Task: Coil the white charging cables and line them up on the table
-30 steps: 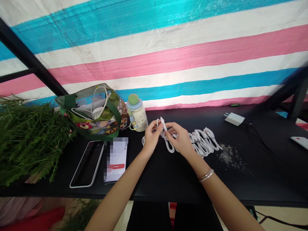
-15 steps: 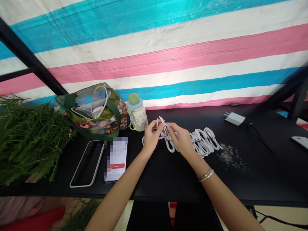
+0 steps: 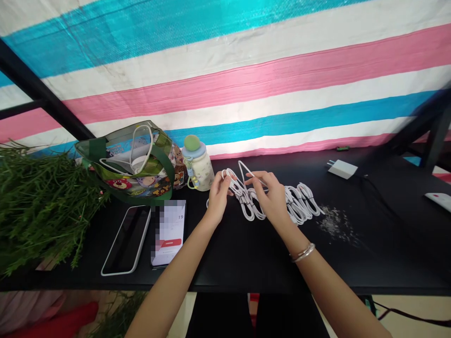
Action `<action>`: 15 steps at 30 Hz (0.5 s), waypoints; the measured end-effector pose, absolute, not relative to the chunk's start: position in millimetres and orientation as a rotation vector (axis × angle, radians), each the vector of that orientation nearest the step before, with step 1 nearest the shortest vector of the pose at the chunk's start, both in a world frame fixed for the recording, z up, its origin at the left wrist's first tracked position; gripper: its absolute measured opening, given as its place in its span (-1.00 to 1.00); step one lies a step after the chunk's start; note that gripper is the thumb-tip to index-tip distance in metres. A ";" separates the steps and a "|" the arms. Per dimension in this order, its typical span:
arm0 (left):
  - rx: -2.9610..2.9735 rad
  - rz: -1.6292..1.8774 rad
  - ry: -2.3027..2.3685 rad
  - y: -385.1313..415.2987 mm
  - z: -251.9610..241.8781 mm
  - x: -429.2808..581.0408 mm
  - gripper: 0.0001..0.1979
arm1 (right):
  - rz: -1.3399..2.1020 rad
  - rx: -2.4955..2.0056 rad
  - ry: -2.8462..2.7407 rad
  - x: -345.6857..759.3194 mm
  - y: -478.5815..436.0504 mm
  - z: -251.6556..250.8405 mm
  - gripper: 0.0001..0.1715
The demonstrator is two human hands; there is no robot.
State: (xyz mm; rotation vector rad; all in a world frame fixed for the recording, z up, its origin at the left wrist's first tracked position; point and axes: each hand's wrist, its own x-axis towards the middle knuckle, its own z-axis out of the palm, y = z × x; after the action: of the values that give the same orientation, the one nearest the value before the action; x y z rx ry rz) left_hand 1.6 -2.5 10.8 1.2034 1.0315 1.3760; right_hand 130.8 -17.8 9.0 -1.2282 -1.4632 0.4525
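Between my hands is a white cable (image 3: pixel 241 170), part of it rising in a loose loop above the table. My left hand (image 3: pixel 219 195) pinches coils of this cable between thumb and fingers. A stretch of the same cable is gripped in the fingertips of my right hand (image 3: pixel 268 190), a short way to the right. Below and beside my hands lie several coiled white cables (image 3: pixel 301 204) in a row, bound with dark ties. My right hand hides some of these bundles. A silver bracelet circles my right wrist.
Left of my hands stand a cream bottle (image 3: pixel 201 168) and a printed clear bag (image 3: pixel 141 180). Two phones, one dark-screened (image 3: pixel 127 239) and one lit (image 3: pixel 172 234), lie nearer. A white charger (image 3: pixel 342 169) and small scraps (image 3: pixel 336 223) are at right; green foliage (image 3: pixel 38 202) fills the left.
My hands have moved slightly apart, the right one rightward. The cable between them has opened into a wider loop. The view has shifted a little.
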 end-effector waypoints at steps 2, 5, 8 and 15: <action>1.176 1.398 1.041 -1.1 11.1 0.2 -0.79 | 0.525 -1.255 -1.429 131.9 -17.9 10.6 -0.73; 1.142 1.435 1.048 2.2 11.5 -2.2 -0.70 | 0.527 -1.314 -1.396 133.0 -17.3 10.6 -0.71; 1.116 1.468 1.052 4.4 12.5 -4.4 -0.59 | 0.420 -1.371 -1.406 133.7 -16.5 10.0 -0.70; 1.138 1.513 1.026 2.1 15.1 -5.1 -0.48 | 0.502 -1.564 -1.371 134.2 -18.0 14.7 -0.60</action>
State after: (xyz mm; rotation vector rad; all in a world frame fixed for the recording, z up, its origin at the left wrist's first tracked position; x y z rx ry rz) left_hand -5.1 2.1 15.1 1.1380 1.0255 1.5131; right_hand 134.2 -18.0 14.7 -1.5643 -1.3715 0.5018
